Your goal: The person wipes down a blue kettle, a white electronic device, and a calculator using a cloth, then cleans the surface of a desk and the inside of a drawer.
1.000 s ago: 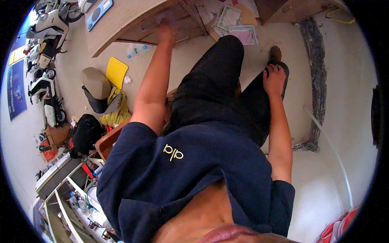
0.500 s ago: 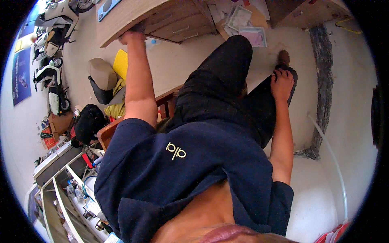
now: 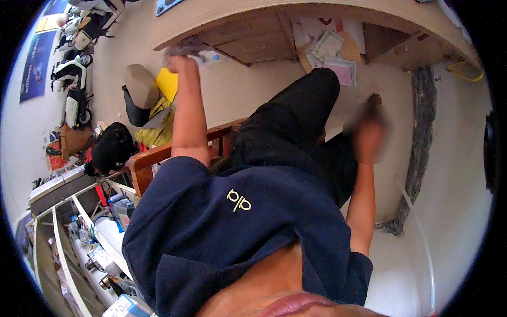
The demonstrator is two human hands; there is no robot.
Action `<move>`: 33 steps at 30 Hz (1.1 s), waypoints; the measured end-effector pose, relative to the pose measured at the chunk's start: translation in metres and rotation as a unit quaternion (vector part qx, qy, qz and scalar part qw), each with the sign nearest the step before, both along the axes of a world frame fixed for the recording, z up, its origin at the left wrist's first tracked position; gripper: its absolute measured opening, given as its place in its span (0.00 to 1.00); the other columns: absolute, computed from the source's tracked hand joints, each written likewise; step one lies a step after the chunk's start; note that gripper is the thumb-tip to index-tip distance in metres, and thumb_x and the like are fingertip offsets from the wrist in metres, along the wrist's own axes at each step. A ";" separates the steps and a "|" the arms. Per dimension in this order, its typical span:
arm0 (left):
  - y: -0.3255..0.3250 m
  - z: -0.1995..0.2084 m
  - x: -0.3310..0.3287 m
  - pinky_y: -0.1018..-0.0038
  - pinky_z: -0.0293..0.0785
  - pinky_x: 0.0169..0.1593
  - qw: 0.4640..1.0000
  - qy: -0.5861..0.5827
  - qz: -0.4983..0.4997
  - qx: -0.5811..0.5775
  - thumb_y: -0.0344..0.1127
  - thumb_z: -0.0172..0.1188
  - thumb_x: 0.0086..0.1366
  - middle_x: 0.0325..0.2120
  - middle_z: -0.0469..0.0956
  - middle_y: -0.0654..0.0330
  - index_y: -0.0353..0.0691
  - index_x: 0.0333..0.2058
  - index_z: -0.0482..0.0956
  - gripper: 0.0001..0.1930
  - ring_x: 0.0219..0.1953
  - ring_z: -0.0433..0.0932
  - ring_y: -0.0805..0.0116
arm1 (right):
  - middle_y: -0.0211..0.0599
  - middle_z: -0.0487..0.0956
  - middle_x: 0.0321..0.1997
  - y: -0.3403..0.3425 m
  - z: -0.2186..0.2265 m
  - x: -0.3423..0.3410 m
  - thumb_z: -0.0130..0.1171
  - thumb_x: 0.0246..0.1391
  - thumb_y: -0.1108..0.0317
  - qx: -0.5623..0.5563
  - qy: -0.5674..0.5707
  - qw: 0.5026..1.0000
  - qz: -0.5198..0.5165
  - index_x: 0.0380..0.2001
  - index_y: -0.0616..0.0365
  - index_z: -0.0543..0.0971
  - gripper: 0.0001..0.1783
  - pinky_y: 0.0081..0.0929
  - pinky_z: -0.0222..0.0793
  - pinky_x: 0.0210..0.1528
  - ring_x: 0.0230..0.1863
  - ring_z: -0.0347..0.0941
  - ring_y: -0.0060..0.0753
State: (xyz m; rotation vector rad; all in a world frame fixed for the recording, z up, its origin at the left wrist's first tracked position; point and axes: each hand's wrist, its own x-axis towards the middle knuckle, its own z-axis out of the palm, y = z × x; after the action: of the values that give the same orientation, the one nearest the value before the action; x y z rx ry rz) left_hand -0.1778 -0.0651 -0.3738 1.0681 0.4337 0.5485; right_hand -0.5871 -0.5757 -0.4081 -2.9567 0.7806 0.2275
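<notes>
My left hand (image 3: 182,64) is stretched forward to the left end of the wooden desk (image 3: 237,18), just below its front edge. Its fingers are closed at a crumpled, dark grey soft-looking thing (image 3: 194,47), smeared and too unclear to name. My right hand (image 3: 368,138) lies by my right knee, over the black trousers (image 3: 296,111). It is blurred, so its fingers cannot be made out.
Drawers (image 3: 256,48) and loose papers (image 3: 327,47) are under the desk. A beige-and-black scooter seat (image 3: 140,90) and yellow cloth (image 3: 158,129) lie on the floor at left. Scooters (image 3: 74,79) stand beyond. A cluttered metal rack (image 3: 74,253) is beside my wooden chair (image 3: 141,171).
The view has shifted, so the desk and floor sit lower in the picture. My left hand has come out from under the desk edge, the grey thing now showing. My right hand is now blurred.
</notes>
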 end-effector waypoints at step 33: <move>-0.264 0.171 -0.047 0.65 0.66 0.64 0.373 -0.330 -0.335 0.800 0.30 0.64 0.54 0.64 0.66 0.69 0.56 0.65 0.64 0.38 0.65 0.65 0.64 | 0.41 0.77 0.53 0.007 -0.001 -0.015 0.58 0.53 0.62 0.072 -0.091 0.993 -0.012 0.44 0.57 0.82 0.17 0.49 0.54 0.66 0.64 0.63 0.49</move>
State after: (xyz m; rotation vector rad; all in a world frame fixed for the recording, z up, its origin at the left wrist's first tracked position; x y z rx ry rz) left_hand -0.2248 -0.3287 -0.2027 2.4675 -1.7045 0.4654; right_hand -0.6023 -0.5687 -0.4087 -2.7826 0.7416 0.0114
